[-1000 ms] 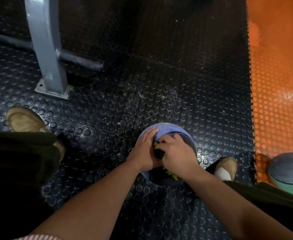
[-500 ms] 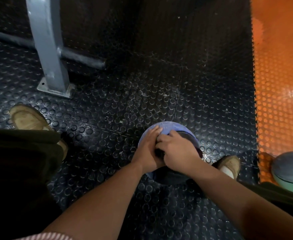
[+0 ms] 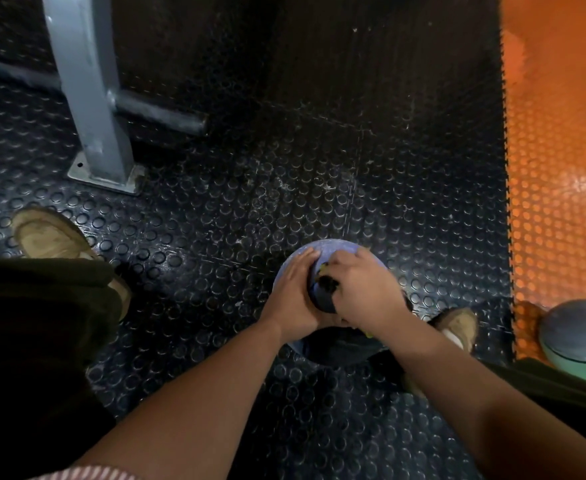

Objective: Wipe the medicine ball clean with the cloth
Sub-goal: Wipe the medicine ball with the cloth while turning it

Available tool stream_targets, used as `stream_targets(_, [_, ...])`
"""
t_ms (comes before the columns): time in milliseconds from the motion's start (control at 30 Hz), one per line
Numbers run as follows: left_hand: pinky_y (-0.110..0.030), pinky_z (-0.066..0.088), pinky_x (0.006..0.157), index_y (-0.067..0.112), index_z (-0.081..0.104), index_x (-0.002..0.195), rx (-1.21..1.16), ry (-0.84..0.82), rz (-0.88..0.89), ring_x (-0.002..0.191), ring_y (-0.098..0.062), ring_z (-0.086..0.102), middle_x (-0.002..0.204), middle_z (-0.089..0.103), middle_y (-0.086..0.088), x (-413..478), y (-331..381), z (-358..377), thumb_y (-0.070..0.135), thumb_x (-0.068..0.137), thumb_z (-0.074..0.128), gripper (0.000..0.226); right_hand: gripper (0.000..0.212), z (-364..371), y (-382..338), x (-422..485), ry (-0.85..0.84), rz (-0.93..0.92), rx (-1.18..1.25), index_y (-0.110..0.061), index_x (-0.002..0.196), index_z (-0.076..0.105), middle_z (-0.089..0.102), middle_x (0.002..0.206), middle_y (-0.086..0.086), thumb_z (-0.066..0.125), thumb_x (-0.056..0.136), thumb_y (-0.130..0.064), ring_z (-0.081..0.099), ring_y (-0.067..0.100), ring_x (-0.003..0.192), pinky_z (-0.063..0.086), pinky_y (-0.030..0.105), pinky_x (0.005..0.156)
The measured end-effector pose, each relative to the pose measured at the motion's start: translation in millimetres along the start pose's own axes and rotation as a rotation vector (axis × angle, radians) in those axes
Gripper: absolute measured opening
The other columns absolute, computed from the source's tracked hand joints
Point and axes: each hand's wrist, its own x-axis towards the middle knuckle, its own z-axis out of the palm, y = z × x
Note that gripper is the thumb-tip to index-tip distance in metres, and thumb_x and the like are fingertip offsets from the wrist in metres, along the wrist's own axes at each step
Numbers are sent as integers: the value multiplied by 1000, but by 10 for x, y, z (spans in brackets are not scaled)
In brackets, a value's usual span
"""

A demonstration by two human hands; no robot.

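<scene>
Shifted a touch farther over the medicine ball (image 3: 333, 245) since half a second ago: right hand (image 3: 366, 294), curled round the cloth (image 3: 326, 285) (dark, yellow-green bits showing), pressing it on the ball's top. Left hand (image 3: 293, 296) flat against the ball's left side, fingers straight, holding nothing. Ball resting on black studded mat (image 3: 319, 150) between tan shoes (image 3: 51, 237), nearer the mat's right edge. Grey post (image 3: 90, 98) bolted down toward far-left corner. Second ball (image 3: 577, 336) (grey over green) just past the right edge, on orange mat (image 3: 561, 185).
</scene>
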Motion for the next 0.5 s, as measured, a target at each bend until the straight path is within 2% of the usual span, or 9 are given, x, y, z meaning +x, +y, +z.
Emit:
stream_targets(67, [-37,18,121,16,22,151,4,9,13,148,-13,16,159,19,1,-26,-49,28,63,54,75,121,36,1,-137,-29,-57,-98,-34,-20,117,63,51,119,-3,47,86,-11,41,24,105,46,38,75])
stream_targets(133, [-34,18,121,18,22,151,16,10,6,147,-11,16,159,18,4,-39,-60,30,61,51,80,124,38,-52,-103,-16,-98,-108,-84,-23,122,60,50,122,-6,46,88,-13,39,23,109,42,33,71])
stream_targets(233, [-25,16,117,26,20,152,-9,-20,-3,146,-9,15,159,15,10,0,-13,12,42,56,93,121,38,-107,194,61,-9,133,12,-22,120,61,54,117,-4,46,85,-13,40,23,109,43,32,75])
stream_targets(300, [-27,16,116,29,17,153,-4,-38,6,146,-7,12,160,10,11,28,-5,4,41,62,90,117,37,-111,344,105,40,290,74,-17,117,62,54,114,0,46,85,-10,40,25,107,45,36,77])
stream_targets(333, [-28,16,117,29,16,153,-3,-44,7,146,-7,12,161,9,11,37,-7,3,41,62,90,117,36,-104,340,104,44,308,74,-15,117,63,54,114,0,46,85,-10,40,25,107,45,37,77])
stream_targets(433, [-24,17,117,24,19,152,-25,-15,-9,145,-9,16,160,14,8,17,-42,-4,37,59,92,119,38,-34,91,83,27,196,19,-19,121,61,53,120,-2,46,87,-11,41,25,113,47,36,81])
stream_targets(500, [-30,20,119,19,22,151,-45,24,-7,146,-11,19,159,18,4,-28,-101,10,45,54,92,122,34,31,-102,53,-11,89,2,-21,118,61,51,120,-3,45,89,-13,41,27,116,49,37,82])
